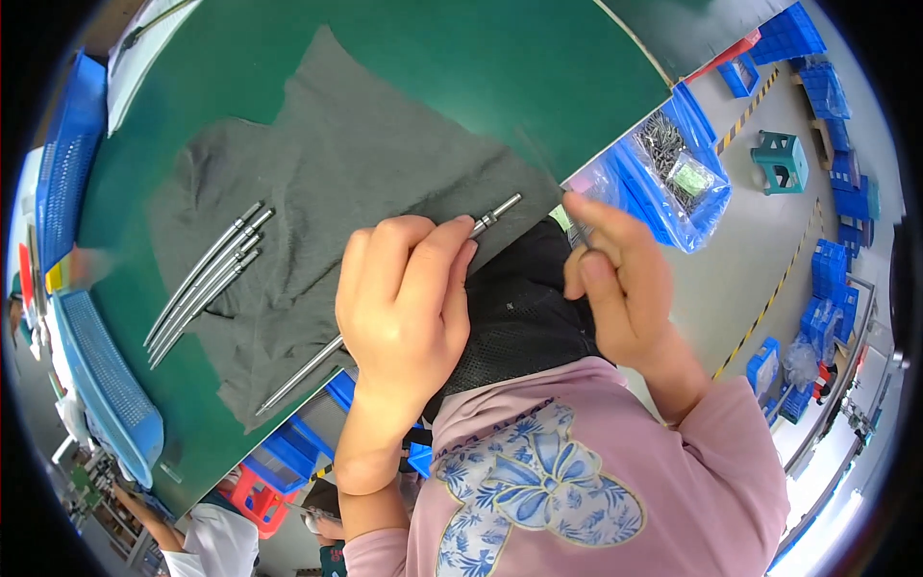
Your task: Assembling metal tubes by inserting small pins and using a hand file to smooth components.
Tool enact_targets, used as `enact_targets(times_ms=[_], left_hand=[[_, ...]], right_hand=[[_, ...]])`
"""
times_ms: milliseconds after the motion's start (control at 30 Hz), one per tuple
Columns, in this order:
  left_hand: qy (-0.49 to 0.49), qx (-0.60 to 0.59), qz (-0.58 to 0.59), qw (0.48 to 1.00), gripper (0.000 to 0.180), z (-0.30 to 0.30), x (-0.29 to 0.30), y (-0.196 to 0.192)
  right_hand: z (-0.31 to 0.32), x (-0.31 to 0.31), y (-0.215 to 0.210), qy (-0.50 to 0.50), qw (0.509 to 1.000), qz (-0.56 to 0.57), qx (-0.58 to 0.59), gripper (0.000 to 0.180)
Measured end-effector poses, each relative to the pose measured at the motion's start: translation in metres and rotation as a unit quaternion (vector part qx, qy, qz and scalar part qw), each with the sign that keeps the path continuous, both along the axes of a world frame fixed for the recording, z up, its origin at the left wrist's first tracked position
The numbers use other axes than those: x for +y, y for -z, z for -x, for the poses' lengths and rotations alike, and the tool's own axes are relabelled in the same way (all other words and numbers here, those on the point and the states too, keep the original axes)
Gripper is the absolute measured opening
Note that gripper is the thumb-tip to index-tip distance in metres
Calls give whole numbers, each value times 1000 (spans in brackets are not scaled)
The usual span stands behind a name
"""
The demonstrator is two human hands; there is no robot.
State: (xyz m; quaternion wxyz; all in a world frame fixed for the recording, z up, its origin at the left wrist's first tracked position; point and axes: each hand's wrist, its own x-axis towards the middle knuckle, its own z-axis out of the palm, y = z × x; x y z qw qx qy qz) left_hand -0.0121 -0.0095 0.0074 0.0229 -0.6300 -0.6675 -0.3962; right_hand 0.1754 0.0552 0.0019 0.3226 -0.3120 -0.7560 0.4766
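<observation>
A slim silver metal rod [300,373] with a stepped, collared end lies slanting across a dark grey cloth [356,135]. My left hand [404,293] is closed around the rod's middle, which is hidden under the fingers. Off the cloth's right edge, past the collared end, my right hand [625,279] is closed in a pinch. A thin, greyish sliver [583,234] shows between its thumb and fingers, too blurred to name. Left of my left hand, several similar metal rods [207,284] lie side by side on the cloth.
The cloth covers part of a green tabletop [500,67]. A bag-lined blue bin [673,159] of small metal parts stands at its right edge. Blue perforated baskets [111,385] line the left side. A green stool [779,162] stands on the floor; a person in white [216,539] sits at lower left.
</observation>
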Motion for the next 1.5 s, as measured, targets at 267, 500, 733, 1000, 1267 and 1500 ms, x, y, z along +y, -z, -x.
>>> enact_targets(times_ms=[267, 500, 733, 1000, 1267, 1500], left_hand=[[-2, -27, -3, 1000, 22, -2, 0, 0], [-7, -36, -1, 999, 21, -4, 1, 0], [-25, -40, 2, 999, 20, -7, 3, -1], [-47, -60, -34, 997, 18, -12, 7, 7], [-56, -49, -56, 996, 17, -12, 8, 9], [-55, -56, -58, 995, 17, -13, 8, 11]], right_hand=[[5, -19, -2, -33, 994, 100, -20, 38], [12, -20, 0, -28, 996, 86, -5, 44], [12, -19, -1, -46, 997, -18, -64, 43], [11, -24, 0, -15, 961, -212, -179, 62], [13, -14, -20, -49, 952, -209, -220, 59], [7, -19, -31, -50, 961, -166, -214, 57]])
